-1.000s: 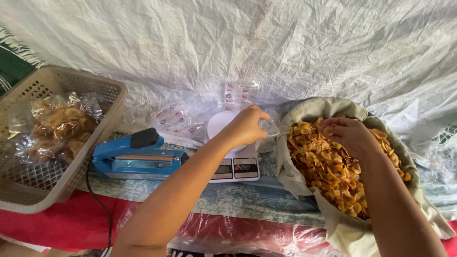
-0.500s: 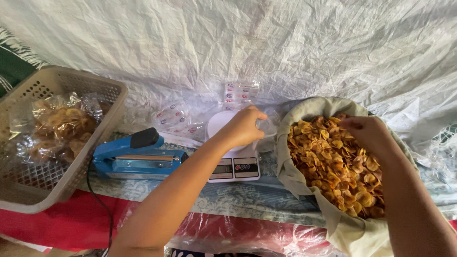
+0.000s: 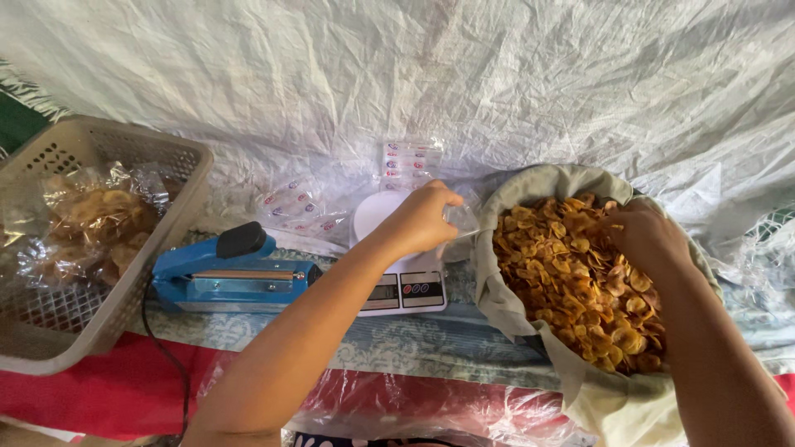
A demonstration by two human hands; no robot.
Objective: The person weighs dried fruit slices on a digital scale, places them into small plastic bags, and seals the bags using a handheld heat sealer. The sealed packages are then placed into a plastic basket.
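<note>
A: Head view, what do the hands do?

B: Left hand point(image 3: 424, 217) is closed on a clear bag point(image 3: 460, 218) over the scale point(image 3: 397, 265). Right hand point(image 3: 642, 236) is in the chips point(image 3: 580, 281), at 3 o'clock from the scale, fingers curled on some of them.

A: How far is the work, you think?

B: Basket point(image 3: 178, 199) at 9 o'clock already holds packed bags point(image 3: 95, 219); the sealer point(image 3: 236, 273) lies idle. The cloth-lined bowl point(image 3: 530, 186) is nearly full, so much remains, I judge.

A: What is unclear?

B: The left hand hides the scale pan, and I cannot tell how full the clear bag is. The bowl's lower part is hidden by the right arm.
</note>
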